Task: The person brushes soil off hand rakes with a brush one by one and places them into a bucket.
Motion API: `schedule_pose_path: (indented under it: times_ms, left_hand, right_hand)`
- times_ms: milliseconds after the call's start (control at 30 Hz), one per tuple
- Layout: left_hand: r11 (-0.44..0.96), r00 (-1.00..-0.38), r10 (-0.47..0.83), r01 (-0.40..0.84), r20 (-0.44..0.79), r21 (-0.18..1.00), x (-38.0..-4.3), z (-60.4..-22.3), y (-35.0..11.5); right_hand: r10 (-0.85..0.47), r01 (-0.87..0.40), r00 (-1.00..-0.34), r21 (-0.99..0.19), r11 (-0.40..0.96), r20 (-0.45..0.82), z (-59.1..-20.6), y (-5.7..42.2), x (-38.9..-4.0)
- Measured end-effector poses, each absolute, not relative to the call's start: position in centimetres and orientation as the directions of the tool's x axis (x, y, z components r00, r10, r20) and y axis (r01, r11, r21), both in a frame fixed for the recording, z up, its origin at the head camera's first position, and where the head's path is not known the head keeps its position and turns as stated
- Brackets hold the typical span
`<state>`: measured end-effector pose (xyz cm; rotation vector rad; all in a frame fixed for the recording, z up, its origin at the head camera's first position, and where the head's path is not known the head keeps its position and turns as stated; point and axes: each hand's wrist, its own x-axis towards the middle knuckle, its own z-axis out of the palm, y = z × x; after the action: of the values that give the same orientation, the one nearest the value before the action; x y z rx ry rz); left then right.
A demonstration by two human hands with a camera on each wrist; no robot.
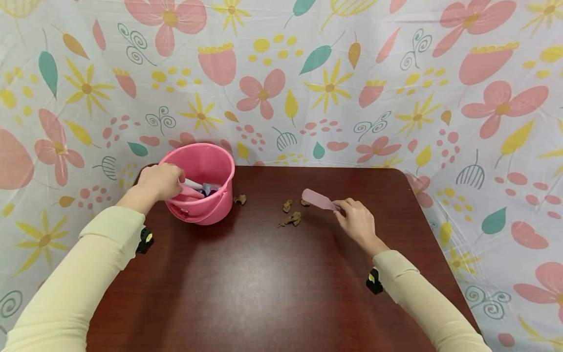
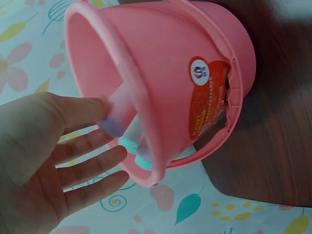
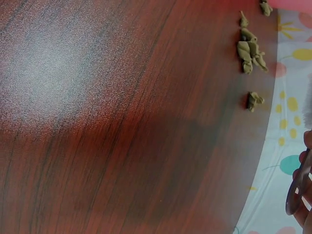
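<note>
At the pink bucket (image 1: 203,156) on the left, my left hand (image 1: 160,182) reaches over the rim. Its thumb pinches a pink handle with a purple end (image 2: 118,109), while the other fingers stretch out beside it. Whatever this handle belongs to is hidden in the bucket. My right hand (image 1: 357,221) grips a brush with a flat pink head (image 1: 319,199), raised above the table's far side. In the right wrist view only a fuzzy edge and the dark handle (image 3: 296,190) show. Brown crumpled lumps (image 1: 293,219) lie left of and below the brush head.
More pale and blue items (image 1: 210,187) sit inside the bucket, including tools with teal ends (image 2: 129,145). A lone brown lump (image 1: 240,199) lies close by the bucket. The dark wooden table (image 1: 264,288) meets a floral cloth (image 1: 281,73) at its back and sides.
</note>
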<state>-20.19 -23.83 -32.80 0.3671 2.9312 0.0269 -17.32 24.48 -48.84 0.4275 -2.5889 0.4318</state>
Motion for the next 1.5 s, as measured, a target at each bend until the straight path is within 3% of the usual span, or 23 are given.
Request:
schedule_pose_path:
  times_ms: [400,800,1500]
  left_hand:
    - [0.969,-0.971,0.238,0.235,-0.027,0.082,-19.9,-31.7,-23.2]
    - [0.941,-0.945,0.311,0.322,0.105,0.108,-19.5,-33.0,-21.5]
    - [0.882,-0.886,0.433,0.455,0.165,0.124,-19.2,-34.3,-17.3]
  right_hand:
    - [-0.214,-0.370,-0.840,-0.237,0.898,0.498,-49.2,24.3,-17.2]
    - [-0.193,-0.365,-0.821,-0.234,0.901,0.537,-49.7,24.2,-17.3]
    - [-0.144,-0.337,-0.840,-0.295,0.894,0.523,-50.2,23.9,-17.2]
